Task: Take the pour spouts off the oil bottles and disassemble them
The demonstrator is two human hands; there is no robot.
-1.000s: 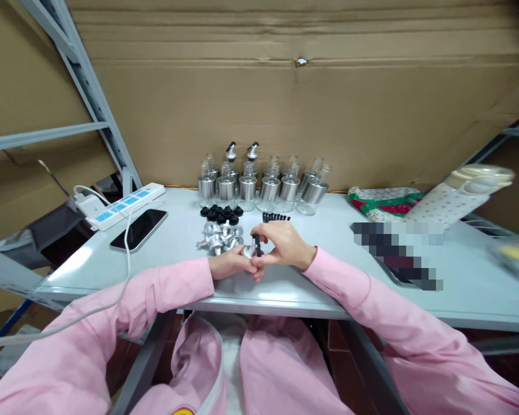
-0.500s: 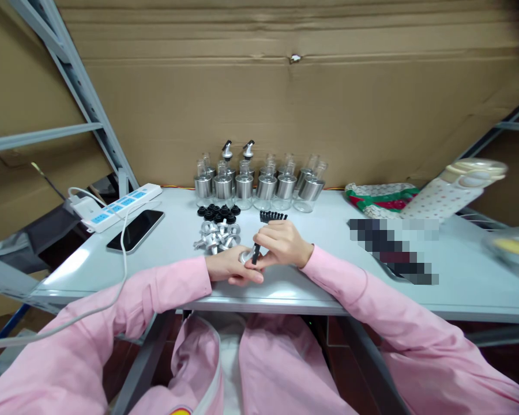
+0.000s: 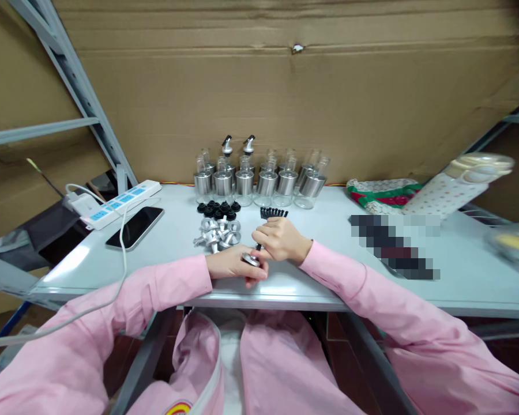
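Observation:
Both hands meet near the front edge of the table. Between thumb and fingers, my left hand [image 3: 231, 264] holds a silver pourer spout [image 3: 251, 260], its round base facing up toward me. My right hand [image 3: 280, 239] is closed on a small black lever cap [image 3: 258, 246] at the spout's far end; the fingers hide most of it. Just beyond my left hand lies a pile of silver pourer spouts [image 3: 218, 233]. Behind them sit several black rubber stoppers [image 3: 218, 210]. A row of black lever caps [image 3: 274, 212] lies beyond my right hand.
Glass bottles with metal sleeves [image 3: 244, 184] stand along the back, two topped with pourers [image 3: 248, 145]. On the left are a phone [image 3: 135, 228], a power strip [image 3: 121, 203] and a white cable [image 3: 124, 271]. A dotted tumbler [image 3: 447, 187] and patterned cloth [image 3: 384, 195] are on the right.
The silver spout has been turned in my left hand, so its round base now shows. The black cap is now more covered by my right fingers. The view has shifted slightly.

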